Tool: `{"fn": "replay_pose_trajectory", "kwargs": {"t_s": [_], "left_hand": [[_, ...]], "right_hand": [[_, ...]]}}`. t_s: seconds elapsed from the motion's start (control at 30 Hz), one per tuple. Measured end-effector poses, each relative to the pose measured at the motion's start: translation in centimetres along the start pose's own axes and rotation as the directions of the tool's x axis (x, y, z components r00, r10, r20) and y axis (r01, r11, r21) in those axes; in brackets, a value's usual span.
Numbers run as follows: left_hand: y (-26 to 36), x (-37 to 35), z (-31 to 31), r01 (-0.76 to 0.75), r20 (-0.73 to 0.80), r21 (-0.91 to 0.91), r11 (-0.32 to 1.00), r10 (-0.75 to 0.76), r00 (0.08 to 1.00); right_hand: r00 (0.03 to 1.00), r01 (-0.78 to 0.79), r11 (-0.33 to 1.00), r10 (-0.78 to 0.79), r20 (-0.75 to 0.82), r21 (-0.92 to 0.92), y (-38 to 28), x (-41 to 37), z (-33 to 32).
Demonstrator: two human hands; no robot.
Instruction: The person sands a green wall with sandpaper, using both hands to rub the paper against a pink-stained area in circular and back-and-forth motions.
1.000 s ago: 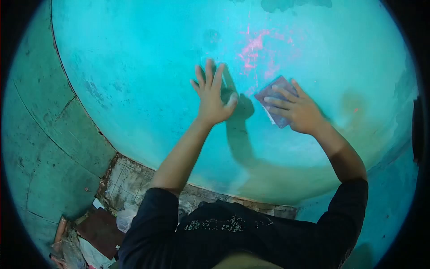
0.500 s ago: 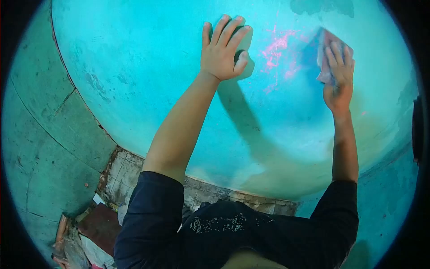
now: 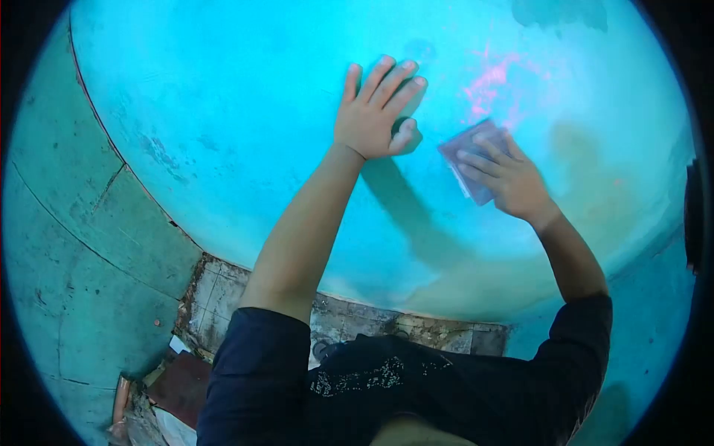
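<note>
My left hand rests against the turquoise wall with its fingers spread and nothing in it. To its right, my right hand presses a reddish-purple flat pad or folded sheet to the same wall, fingers laid over it. The pad's left part shows beyond the fingertips, and a pale edge hangs at its lower side. Just above the pad lies a patch of pink marks on the wall.
A green wall stands at the left. Along the base runs a worn, dirty tiled floor. At the lower left lie a dark red-brown board, a copper-coloured tube and crumpled plastic. A darker patch marks the upper wall.
My right hand and the pad have moved down and left, from right of the pink marks to below them. My left hand stays spread on the wall, slightly lower in view.
</note>
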State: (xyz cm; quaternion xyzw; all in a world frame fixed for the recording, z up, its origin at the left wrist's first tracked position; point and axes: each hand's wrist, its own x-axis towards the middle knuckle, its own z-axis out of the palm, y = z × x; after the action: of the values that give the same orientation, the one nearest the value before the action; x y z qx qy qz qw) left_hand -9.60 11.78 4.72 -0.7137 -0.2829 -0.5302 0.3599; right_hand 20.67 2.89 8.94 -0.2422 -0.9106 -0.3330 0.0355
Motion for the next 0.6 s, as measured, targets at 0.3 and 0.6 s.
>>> {"fn": "replay_pose_trajectory", "kwargs": {"t_s": [0.3,0.6], "left_hand": [[0.2,-0.8,0.3,0.03,-0.029,-0.025,0.999,-0.03,0.999],[-0.1,-1.0,0.6,0.025,-0.054,-0.05,0.998,-0.028,0.998]], "right_hand": [[0.974,-0.212,0.974,0.203,-0.104,-0.083,-0.7,0.0,1.3],[0.965,-0.193,0.979,0.177,-0.192,-0.068,-1.0,1.9,2.8]]}}
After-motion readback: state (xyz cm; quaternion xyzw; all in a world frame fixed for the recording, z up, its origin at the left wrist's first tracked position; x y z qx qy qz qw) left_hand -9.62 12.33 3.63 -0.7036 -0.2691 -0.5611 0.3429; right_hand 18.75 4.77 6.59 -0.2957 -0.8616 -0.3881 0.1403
